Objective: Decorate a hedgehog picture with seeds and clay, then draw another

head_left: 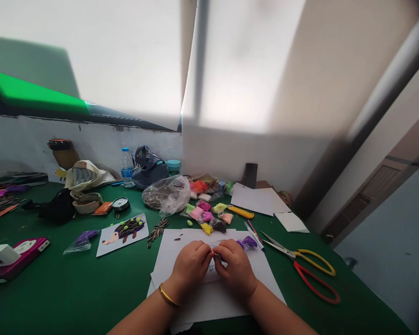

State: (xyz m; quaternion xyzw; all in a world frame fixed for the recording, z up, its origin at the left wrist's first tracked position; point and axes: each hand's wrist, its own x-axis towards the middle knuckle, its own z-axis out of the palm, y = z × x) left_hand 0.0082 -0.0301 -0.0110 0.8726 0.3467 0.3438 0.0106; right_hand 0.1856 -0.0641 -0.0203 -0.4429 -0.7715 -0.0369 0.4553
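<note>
Surface: a green tabletop is running back to a white wall, crowded beyond the hands.
Grip: the left hand and right hand are pressing together, pinching a small pale piece, mostly hidden.
Place: the piece is staying over white paper sheets.
Room: bare green is showing left of the paper.
Count: one pair of scissors is lying just right; one water bottle is standing near the wall.

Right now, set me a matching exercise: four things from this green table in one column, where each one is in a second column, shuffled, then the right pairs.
Things:
1. Gold bangle
2. Red-and-yellow-handled scissors
3. Plastic water bottle
4. Hedgehog picture card

Places:
A. Upright near the back wall
B. On the left wrist
C. On the green table, right of the white paper
D. Flat on the table, left of the white paper

Pairs: 1-B, 2-C, 3-A, 4-D
</note>
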